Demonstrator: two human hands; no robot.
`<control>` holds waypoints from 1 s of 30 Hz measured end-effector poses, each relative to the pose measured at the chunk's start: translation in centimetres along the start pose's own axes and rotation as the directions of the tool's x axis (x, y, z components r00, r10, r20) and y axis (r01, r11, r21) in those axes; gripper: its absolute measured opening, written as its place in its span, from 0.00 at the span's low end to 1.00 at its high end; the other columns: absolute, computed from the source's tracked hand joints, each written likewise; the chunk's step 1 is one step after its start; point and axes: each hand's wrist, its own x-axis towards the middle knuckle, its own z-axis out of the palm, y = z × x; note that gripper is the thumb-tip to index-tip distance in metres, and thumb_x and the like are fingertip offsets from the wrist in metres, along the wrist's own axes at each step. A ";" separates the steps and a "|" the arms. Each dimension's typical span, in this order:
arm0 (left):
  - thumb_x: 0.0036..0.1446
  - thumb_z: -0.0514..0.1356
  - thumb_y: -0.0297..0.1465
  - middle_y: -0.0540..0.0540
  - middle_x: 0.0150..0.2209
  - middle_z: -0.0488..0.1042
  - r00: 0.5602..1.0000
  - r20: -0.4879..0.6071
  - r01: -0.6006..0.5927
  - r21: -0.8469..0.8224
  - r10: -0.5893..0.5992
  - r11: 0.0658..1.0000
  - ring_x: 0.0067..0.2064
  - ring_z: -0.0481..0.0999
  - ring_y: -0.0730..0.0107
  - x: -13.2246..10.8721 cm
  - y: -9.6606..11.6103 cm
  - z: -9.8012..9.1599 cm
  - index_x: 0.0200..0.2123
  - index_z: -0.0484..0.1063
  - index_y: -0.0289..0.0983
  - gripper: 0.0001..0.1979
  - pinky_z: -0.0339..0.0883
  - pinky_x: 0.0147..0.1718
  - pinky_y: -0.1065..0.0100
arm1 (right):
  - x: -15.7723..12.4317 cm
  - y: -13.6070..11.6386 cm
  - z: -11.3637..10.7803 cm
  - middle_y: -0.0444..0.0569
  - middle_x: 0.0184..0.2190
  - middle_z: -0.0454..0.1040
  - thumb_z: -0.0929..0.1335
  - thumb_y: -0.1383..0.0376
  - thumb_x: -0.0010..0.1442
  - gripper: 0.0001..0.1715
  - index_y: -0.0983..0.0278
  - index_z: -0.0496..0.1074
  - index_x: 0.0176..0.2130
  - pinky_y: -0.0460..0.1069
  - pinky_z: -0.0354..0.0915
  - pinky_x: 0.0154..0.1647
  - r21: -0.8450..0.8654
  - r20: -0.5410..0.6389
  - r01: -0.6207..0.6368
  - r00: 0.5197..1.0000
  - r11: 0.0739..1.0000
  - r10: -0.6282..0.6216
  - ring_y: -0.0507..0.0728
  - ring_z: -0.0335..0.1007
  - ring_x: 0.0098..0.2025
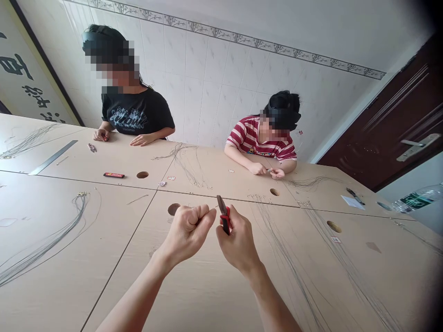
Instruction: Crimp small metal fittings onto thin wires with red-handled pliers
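My right hand [240, 242] is wrapped round a pair of pliers [222, 207] with red and black handles, their dark jaws pointing up and away from me. Close to its left, my left hand [190, 233] is closed with thumb and forefinger pinched together. A tiny tip shows between that pinch and the pliers, too small to name. Both hands are above the table [166, 286], near its middle. To the right of my hands lies a bundle of thin grey wires [285, 258] with small pale ends.
Further wire bundles [65, 240] lie left and right. A steel ruler [53, 157], a red-and-black box cutter [114, 175] and a plastic bottle [420, 198] are on the table. Round holes [274, 192] pierce the tabletop. Two people [134, 110] sit opposite, hands on the table.
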 end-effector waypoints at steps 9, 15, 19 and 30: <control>0.60 0.51 0.27 0.56 0.20 0.40 0.998 -0.058 0.036 -0.075 -0.040 0.997 0.23 0.40 0.75 -0.3 -0.9 0.5 0.21 0.39 0.40 0.21 0.40 0.19 0.68 | 0.3 0.6 0.3 0.38 0.20 0.57 0.61 0.72 0.48 0.10 0.59 0.52 0.26 0.46 0.52 0.24 -0.027 -0.008 -0.008 1.000 1.000 0.008 0.51 0.50 0.22; 0.61 0.54 0.33 0.57 0.19 0.42 0.987 -0.006 0.159 -0.084 -0.160 0.984 0.22 0.43 0.77 0.3 -2.2 0.4 0.20 0.43 0.40 0.22 0.41 0.19 0.70 | 0.8 1.4 0.6 0.36 0.19 0.56 0.61 0.71 0.48 0.09 0.59 0.53 0.26 0.46 0.51 0.24 0.027 0.023 -0.069 0.997 0.997 0.068 0.50 0.50 0.21; 0.59 0.59 0.38 0.55 0.19 0.60 0.956 0.057 0.291 -0.092 -0.287 0.952 0.22 0.61 0.74 0.2 -3.0 0.2 0.23 0.64 0.38 0.15 0.54 0.21 0.72 | 0.7 1.6 0.7 0.36 0.19 0.55 0.61 0.70 0.49 0.09 0.59 0.53 0.27 0.46 0.51 0.24 0.059 0.033 -0.082 0.996 0.995 0.081 0.50 0.49 0.21; 0.63 0.58 0.38 0.41 0.45 0.79 0.858 -0.100 0.308 -0.684 -0.504 0.661 0.50 0.78 0.62 1.9 -2.9 0.4 0.36 0.75 0.35 0.13 0.71 0.49 0.62 | 0.3 1.1 0.9 0.36 0.20 0.55 0.61 0.71 0.50 0.09 0.59 0.54 0.27 0.46 0.51 0.23 0.142 0.060 -0.124 0.991 0.982 0.116 0.49 0.49 0.21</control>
